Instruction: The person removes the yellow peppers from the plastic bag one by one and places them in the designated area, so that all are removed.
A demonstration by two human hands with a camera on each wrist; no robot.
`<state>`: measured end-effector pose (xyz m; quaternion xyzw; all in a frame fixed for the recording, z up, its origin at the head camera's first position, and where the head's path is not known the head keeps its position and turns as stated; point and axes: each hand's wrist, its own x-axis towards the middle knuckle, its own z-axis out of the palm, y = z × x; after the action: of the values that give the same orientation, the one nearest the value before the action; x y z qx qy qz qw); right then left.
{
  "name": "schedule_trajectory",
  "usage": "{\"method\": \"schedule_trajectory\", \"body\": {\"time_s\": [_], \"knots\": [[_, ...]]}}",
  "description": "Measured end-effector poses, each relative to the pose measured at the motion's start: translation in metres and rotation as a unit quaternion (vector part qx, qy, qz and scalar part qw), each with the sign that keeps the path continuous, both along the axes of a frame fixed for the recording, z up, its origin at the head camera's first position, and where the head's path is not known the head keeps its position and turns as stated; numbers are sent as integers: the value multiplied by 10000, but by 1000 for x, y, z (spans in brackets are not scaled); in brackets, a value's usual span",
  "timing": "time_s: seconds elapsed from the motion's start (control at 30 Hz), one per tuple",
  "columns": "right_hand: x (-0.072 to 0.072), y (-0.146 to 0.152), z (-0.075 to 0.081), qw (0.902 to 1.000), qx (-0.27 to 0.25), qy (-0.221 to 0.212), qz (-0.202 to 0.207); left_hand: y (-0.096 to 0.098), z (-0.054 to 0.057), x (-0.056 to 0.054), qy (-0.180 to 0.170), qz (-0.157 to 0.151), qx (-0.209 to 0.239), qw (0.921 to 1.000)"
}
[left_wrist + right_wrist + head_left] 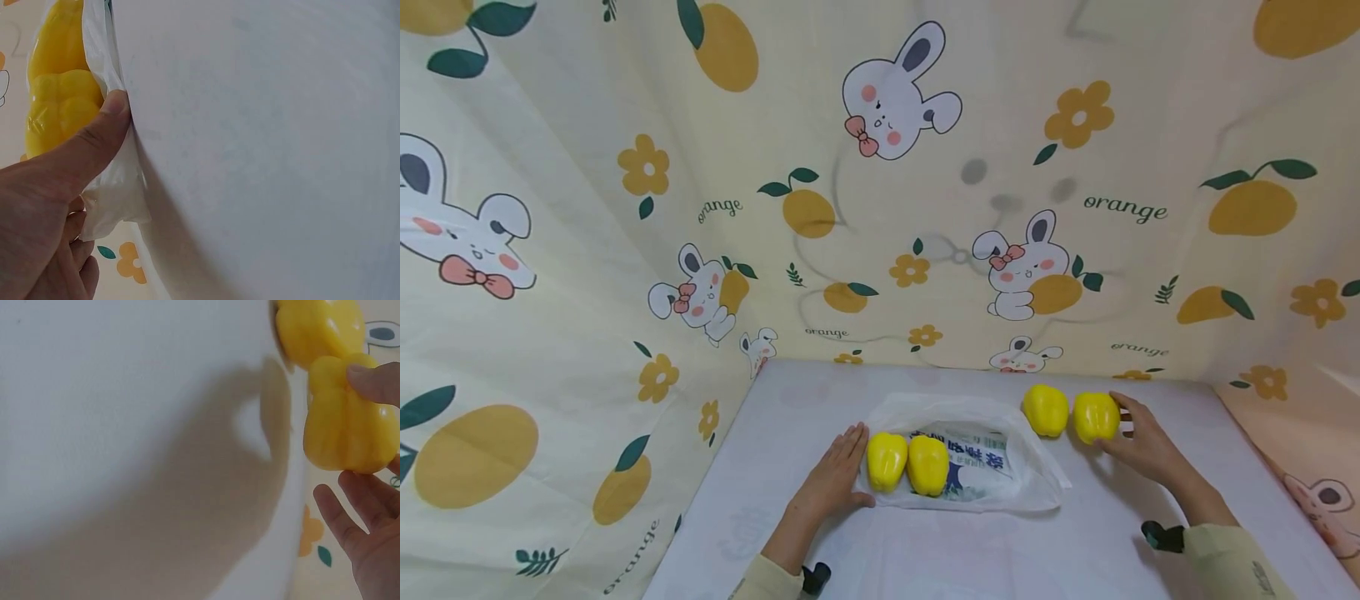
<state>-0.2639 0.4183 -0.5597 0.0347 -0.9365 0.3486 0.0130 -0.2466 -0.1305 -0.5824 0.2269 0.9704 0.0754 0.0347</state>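
In the head view, two yellow bell peppers (887,461) lie side by side on the left part of a white plastic bag (1045,493) with blue print. My left hand (833,475) rests along the bag's left edge, its fingers extended and thumb spread. The left wrist view shows that thumb (94,145) pressing the bag's edge beside the peppers. To the bag's right, my right hand (1146,442) grips a yellow bell pepper (1095,418) between thumb and fingers. Another yellow bell pepper (1045,410) sits just left of it, at the bag's upper right edge.
A white table (955,554) lies beneath everything. Behind it and at both sides hangs a cream cloth (925,208) printed with rabbits, oranges and flowers. Dark wrist devices (1163,536) sit at both sleeves.
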Motion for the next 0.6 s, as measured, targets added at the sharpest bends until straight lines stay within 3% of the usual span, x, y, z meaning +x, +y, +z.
{"method": "schedule_trajectory", "body": {"time_s": [0.27,0.6], "knots": [[-5,1,-4,9995,99,-294,-100,0,0,1,-53,63,21,10000],[-15,3,-13,9994,147,-306,-103,1,1,0,-130,136,41,9998]]}}
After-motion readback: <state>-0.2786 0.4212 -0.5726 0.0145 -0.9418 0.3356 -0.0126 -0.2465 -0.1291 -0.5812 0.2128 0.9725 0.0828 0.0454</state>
